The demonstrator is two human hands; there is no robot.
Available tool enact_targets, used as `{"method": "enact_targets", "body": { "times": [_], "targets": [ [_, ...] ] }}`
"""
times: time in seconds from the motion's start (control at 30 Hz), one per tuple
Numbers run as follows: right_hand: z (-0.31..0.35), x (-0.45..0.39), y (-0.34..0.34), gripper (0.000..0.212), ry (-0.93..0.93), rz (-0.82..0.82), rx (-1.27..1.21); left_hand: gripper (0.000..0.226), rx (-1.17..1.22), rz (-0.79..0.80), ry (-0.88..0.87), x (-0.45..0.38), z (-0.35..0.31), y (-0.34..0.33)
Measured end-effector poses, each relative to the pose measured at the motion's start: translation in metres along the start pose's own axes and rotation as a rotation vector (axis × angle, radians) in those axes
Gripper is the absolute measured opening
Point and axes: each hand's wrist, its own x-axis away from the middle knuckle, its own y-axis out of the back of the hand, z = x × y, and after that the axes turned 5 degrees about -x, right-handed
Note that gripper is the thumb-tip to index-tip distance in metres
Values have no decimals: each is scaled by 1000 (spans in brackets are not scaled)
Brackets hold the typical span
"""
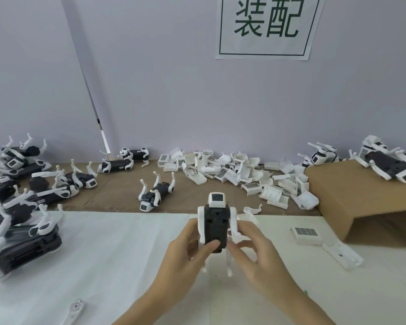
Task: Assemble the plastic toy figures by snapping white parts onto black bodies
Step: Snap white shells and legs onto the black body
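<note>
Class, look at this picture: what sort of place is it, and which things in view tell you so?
Probably a toy assembly workbench. A heap of loose white parts lies along the wall, many finished figures are piled at the left, and both hands hold one figure being put together under a printed wall sign.

Both hands (223, 256) grip toy figure (216, 227).

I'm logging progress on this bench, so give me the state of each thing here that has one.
Toy figure: held upright in both hands, white head and legs on.
Left hand: grips the figure, thumb on its black body.
Right hand: grips its right side.
Finished figures: piled at left.
White shells: loose heap by the wall.
Cardboard box: on its side, open.
</note>
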Motion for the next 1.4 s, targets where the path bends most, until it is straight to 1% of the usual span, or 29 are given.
{"method": "enact_targets", "body": {
  "times": [0.07,0.13,0.2,0.3,0.33,0.37,0.5,0.57,0.63,0.7,0.77,0.8,0.87,0.9,0.93,0.97,1.0,1.03,1.1,1.13,1.2,1.23,1.27,1.33,1.4],
  "targets": [
    [-4,1,-2,35,-15,22,3,29,-12,21,-15,1,-2,-2],
    [-4,1,-3,38,-26,9,8,31,-85,35,-49,2,-3,-3],
    [-5,1,-2,46,6,-26,64,42,-102,56,-85,3,-6,-2],
    [-8,0,3,58,70,-77,175,67,-62,130,-112,3,-12,0],
    [-9,-1,6,60,90,-77,202,72,-47,133,-114,4,-15,0],
    [-10,-2,8,62,108,-72,226,72,-20,129,-113,5,-17,-1],
    [-12,-2,8,63,175,-84,327,52,91,70,-83,7,-22,-7],
    [-13,-1,7,64,200,-80,370,38,161,-15,-45,5,-24,-9],
    [-14,0,8,62,240,-72,440,27,258,-93,32,2,-26,-8],
    [-15,1,9,51,296,-89,518,29,302,-115,99,-2,-25,-4],
    [-15,0,10,42,320,-126,587,38,302,-93,148,-6,-21,4],
    [-15,-1,11,42,329,-143,627,40,294,-64,169,-8,-19,7],
    [-13,-2,13,44,349,-146,709,36,245,-4,208,-9,-15,9],
    [-12,-2,12,44,363,-138,735,33,224,0,218,-9,-13,9],
    [-12,-1,12,43,369,-137,732,29,218,-12,222,-9,-10,10],
    [-11,-1,12,41,343,-143,673,27,224,-22,221,-8,-7,10],
    [-10,-1,11,40,266,-139,553,27,237,-20,213,-8,-5,12],
    [-8,-2,11,41,143,-120,392,30,256,-4,199,-7,-2,14],
    [-5,-5,12,49,-96,-49,110,36,311,46,163,-8,3,17],
    [-5,-6,14,49,-149,-21,23,38,323,75,142,-8,5,20],
    [-4,-8,20,50,-152,24,-76,46,268,130,72,-11,11,25],
    [-3,-8,24,53,-137,54,-96,52,189,140,20,-13,14,29],
    [-2,-8,28,58,-123,87,-73,60,76,146,-40,-15,18,32],
    [-4,-8,35,67,-105,132,54,73,-195,148,-151,-18,26,36],
    [-5,-8,37,72,-106,135,161,73,-401,121,-251,-18,29,36]
  ]
}}
